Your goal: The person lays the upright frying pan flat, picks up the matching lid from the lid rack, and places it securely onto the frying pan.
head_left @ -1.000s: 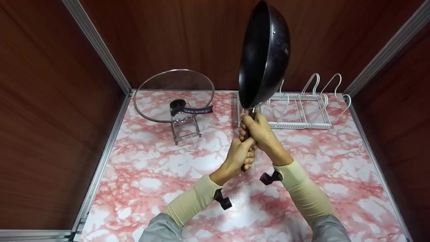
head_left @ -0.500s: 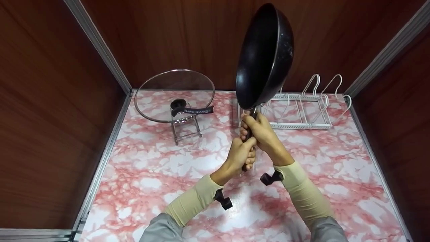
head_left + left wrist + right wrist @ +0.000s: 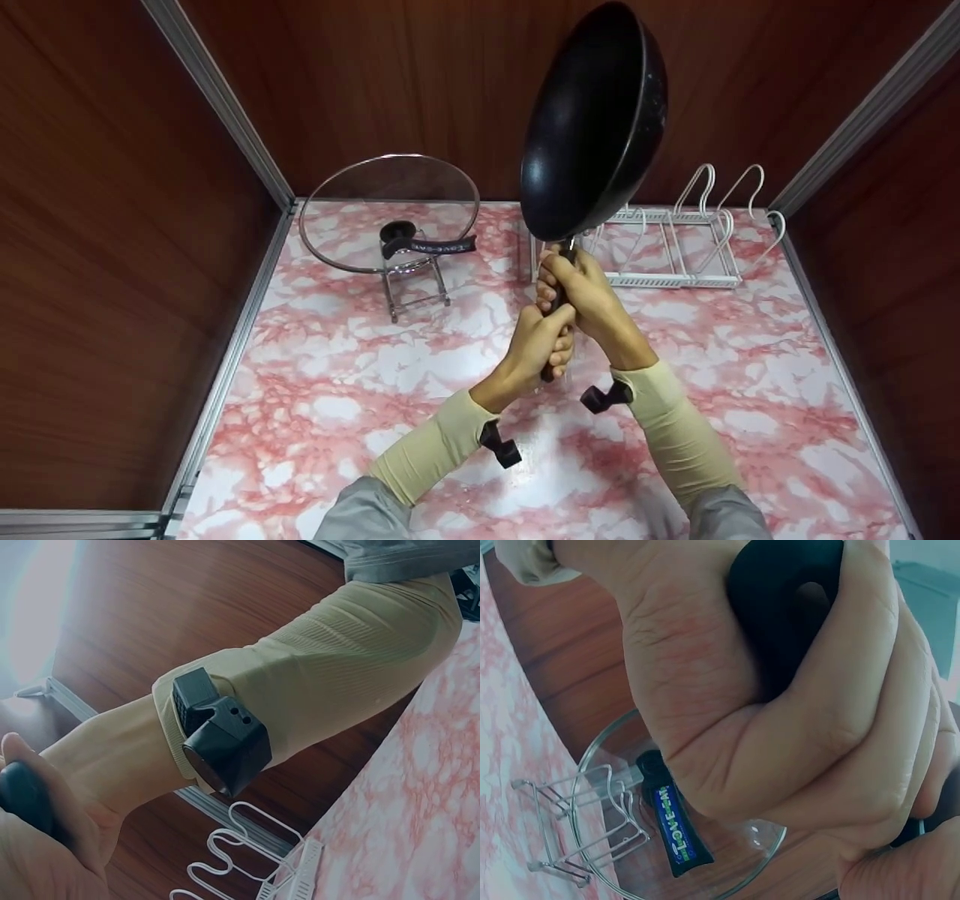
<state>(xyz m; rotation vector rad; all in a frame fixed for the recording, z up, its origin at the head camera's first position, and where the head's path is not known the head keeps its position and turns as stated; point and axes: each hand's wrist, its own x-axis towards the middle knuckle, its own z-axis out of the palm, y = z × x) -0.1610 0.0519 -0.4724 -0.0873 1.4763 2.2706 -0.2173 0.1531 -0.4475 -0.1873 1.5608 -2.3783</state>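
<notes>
A deep black frying pan point(image 3: 589, 127) is held up off the table, tilted on its side with its dark inside turned left and towards me. My right hand point(image 3: 589, 292) grips the handle just below the pan's bowl. Lower down, my left hand point(image 3: 534, 341) is wrapped around the same handle, close to its end. The right wrist view shows the handle's end with its hanging hole point(image 3: 810, 596) between curled fingers. At the left, a round glass lid point(image 3: 345, 180) with a black handle point(image 3: 439, 246) leans on a small metal stand point(image 3: 416, 300), apart from both hands.
Behind the hands, a white wire rack point(image 3: 671, 281) with curved dividers stands against the back wall; the pan and right hand cover its left part. Brown wooden walls point(image 3: 127, 247) with metal edges close in the pink marbled table point(image 3: 315, 442) on three sides.
The pan has rotated about its handle, so more of its inside now shows, and its bowl has shifted slightly right at the top. Both hands keep their grip. Lid and rack have not moved.
</notes>
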